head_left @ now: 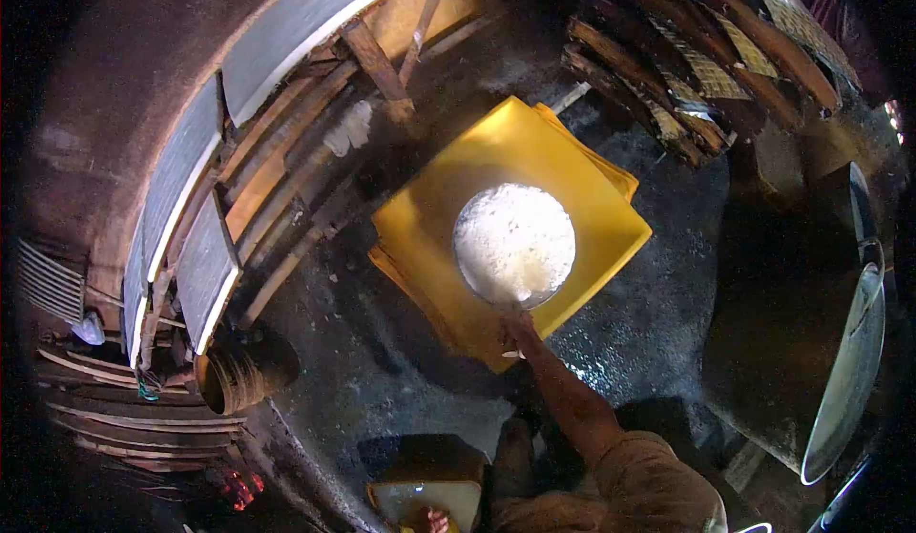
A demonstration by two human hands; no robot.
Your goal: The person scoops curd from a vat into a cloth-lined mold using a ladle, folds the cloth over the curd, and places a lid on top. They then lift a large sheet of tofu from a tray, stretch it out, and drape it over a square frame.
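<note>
One hand [520, 331] gripping white round tray [514, 244], yellow sheets [429, 228] beneath, possibly cloth.

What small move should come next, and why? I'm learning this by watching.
Probably lower the round white sheet flat onto the yellow cloth. The right hand grips only its near edge, and it already sits over the cloth's middle.

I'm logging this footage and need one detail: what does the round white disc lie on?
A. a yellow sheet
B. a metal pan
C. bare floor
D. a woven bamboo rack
A: the round white disc rests on the yellow sheet, with the right hand at its near edge.
</note>
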